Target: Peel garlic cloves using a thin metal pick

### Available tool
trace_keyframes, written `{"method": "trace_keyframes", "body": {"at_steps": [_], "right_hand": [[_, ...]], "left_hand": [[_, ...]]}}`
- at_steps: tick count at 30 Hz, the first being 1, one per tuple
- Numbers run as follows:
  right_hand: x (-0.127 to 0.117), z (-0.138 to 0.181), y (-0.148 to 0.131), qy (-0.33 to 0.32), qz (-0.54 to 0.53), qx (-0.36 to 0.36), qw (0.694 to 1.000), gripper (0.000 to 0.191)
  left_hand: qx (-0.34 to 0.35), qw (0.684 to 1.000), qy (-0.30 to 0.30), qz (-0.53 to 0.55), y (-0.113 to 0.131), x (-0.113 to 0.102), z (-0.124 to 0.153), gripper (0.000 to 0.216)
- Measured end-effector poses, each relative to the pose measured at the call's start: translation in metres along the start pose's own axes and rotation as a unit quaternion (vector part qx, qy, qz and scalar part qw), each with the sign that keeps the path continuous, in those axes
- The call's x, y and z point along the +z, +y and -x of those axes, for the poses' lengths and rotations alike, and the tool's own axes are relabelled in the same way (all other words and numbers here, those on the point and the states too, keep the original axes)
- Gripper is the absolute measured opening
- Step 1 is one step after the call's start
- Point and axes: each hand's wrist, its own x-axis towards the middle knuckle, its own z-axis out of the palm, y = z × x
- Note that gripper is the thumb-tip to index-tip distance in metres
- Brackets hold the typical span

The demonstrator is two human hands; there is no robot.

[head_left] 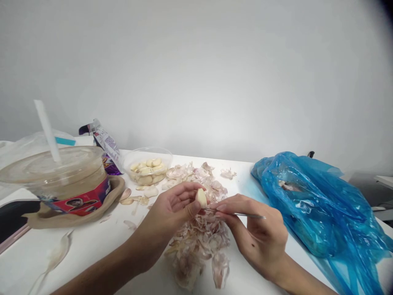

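Metal pick (242,214) gripped in right hand (258,235), tip at garlic clove (202,197) pinched by left hand (170,211); peeling step, likely; calls for gentle prying.

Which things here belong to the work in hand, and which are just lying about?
In hand: pale garlic clove in left hand; thin metal pick in right hand; clear plastic bowl of peeled cloves; heap of papery garlic skins.
Lying about: lidded plastic drink cup with straw; dark phone; purple snack packet; blue plastic bag.
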Motion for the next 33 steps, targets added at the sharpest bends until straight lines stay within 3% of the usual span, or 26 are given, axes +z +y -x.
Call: {"method": "trace_keyframes", "body": {"at_steps": [33], "right_hand": [[-0.0005, -0.0043, 0.0, 0.005, -0.007, 0.032, 0.999, 0.019]], "left_hand": [[-0.001, 1.0, 0.011, -0.006, 0.002, 0.0006, 0.0016, 0.026]]}}
